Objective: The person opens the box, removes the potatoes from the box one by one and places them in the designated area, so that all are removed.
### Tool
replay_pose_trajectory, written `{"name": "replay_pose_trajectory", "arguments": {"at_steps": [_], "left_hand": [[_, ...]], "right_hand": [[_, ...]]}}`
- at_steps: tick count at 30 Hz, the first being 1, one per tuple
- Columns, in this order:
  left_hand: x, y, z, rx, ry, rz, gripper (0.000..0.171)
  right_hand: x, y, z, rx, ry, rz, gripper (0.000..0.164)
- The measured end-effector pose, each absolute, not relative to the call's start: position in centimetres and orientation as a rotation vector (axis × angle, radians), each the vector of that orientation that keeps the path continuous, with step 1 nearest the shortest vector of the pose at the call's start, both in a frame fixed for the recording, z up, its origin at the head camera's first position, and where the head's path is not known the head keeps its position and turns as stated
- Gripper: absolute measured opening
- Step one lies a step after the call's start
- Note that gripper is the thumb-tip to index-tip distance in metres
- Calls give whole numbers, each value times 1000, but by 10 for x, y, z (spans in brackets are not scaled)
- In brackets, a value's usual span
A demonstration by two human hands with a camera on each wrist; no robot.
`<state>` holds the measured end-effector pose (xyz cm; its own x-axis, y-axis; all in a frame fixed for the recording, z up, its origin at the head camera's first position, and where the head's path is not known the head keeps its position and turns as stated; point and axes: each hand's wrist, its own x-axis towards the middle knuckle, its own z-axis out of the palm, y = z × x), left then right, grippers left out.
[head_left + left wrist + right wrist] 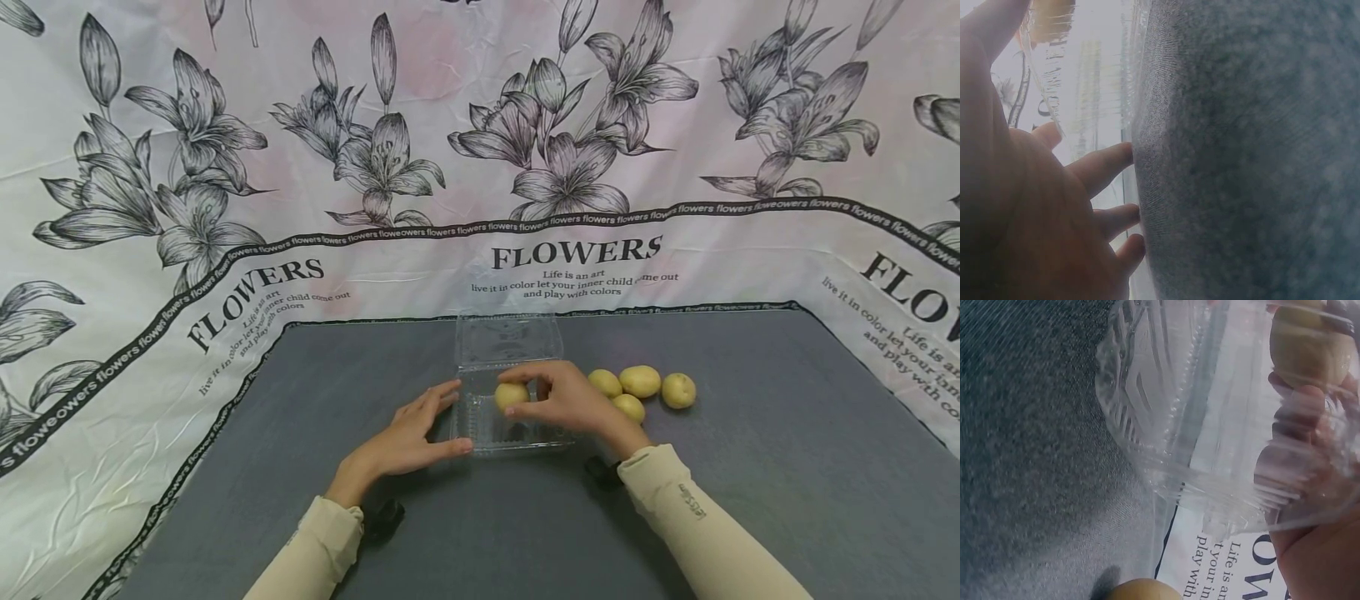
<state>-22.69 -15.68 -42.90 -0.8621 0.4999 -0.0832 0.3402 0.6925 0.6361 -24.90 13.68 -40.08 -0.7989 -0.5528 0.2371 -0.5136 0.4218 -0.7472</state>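
A clear plastic clamshell container lies opened on the table, its lid folded back toward the wall. My right hand reaches over it from the right and pinches a small yellow potato between thumb and fingers. In the right wrist view, that potato appears through the clear plastic. At the container's left side is my left hand, thumb and fingers spread along the edge with nothing gripped. The left wrist view shows its fingers extended beside the plastic wall.
Several more potatoes sit grouped on the grey table, just right of the container. Behind the table hangs a white cloth printed with flowers and lettering. Dark straps or devices show beneath the wrists.
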Motion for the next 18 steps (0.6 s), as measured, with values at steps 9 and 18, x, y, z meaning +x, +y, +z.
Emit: {"name": "replay_pose_trajectory", "arguments": {"at_steps": [9,18], "left_hand": [[-226,-156,-429,667,2660,938,96],[-226,-157,-432,670,2671,935,96]], "right_hand": [[-244,144,-395,-960,2608,-1366,49],[-240,154,-395,-942,2672,-1370,50]]}}
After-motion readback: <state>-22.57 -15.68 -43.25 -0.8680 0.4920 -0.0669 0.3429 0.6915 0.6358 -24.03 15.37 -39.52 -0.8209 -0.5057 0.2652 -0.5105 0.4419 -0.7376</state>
